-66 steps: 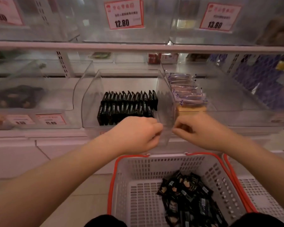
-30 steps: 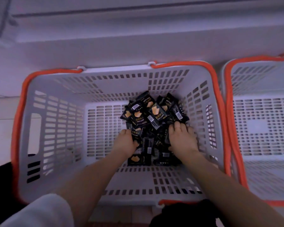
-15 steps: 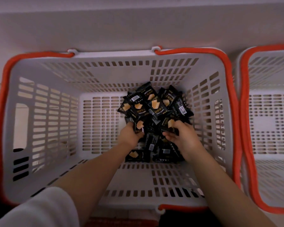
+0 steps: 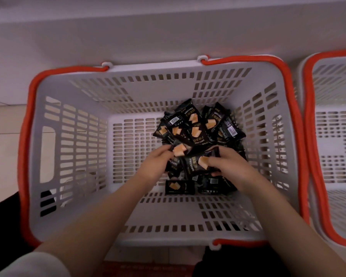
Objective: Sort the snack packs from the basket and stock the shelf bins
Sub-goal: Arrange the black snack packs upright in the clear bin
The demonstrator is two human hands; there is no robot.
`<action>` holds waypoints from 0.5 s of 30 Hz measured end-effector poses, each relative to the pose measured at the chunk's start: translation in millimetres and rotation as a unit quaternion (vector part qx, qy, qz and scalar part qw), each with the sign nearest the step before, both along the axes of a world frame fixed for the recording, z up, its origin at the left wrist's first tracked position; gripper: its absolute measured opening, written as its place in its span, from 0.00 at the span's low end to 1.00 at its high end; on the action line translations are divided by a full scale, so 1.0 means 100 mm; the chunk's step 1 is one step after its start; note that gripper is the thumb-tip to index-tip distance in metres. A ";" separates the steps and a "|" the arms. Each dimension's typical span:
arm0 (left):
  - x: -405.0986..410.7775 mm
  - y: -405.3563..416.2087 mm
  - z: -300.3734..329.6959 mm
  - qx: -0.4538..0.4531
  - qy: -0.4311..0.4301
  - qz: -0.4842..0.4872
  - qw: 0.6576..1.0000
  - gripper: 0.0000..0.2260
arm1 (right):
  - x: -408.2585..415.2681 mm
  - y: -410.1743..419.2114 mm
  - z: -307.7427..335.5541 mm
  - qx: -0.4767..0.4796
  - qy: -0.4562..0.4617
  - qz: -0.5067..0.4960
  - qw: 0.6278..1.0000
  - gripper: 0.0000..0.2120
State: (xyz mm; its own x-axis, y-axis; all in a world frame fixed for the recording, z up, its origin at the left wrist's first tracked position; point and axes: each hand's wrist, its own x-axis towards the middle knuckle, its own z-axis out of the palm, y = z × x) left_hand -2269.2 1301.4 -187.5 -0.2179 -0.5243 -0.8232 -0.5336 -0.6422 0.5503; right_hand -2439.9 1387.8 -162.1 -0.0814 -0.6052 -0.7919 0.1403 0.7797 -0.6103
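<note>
Deep inside a white slotted basket (image 4: 74, 160) with orange handles, both hands work a heap of black snack packs (image 4: 196, 126) piled toward its right side. Left hand (image 4: 155, 164) pinches one pack (image 4: 179, 149); right hand (image 4: 229, 163) grips another (image 4: 198, 163). A second basket (image 4: 336, 136) sits just beside it.
</note>
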 end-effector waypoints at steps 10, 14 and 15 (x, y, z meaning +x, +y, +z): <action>0.21 0.00 0.09 -0.030 0.119 -0.229 0.966 0.14 | 0.25 -0.11 -0.17 -0.072 0.095 0.040 0.992 0.11; 0.19 -0.05 0.02 -0.121 0.045 -0.360 0.924 0.19 | 0.28 -0.08 -0.21 -0.125 0.287 0.192 0.930 0.31; 0.17 -0.06 0.00 -0.144 0.022 -0.392 0.909 0.20 | 0.27 -0.07 -0.21 -0.157 0.338 0.254 0.893 0.35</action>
State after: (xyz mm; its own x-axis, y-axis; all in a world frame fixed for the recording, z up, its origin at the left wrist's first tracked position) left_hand -2251.9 1295.5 -187.4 -0.6467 -0.3854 -0.6582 -0.7381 0.0986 0.6675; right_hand -2413.2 1380.5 -183.0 -0.1288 -0.8831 -0.4511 -0.6648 0.4145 -0.6215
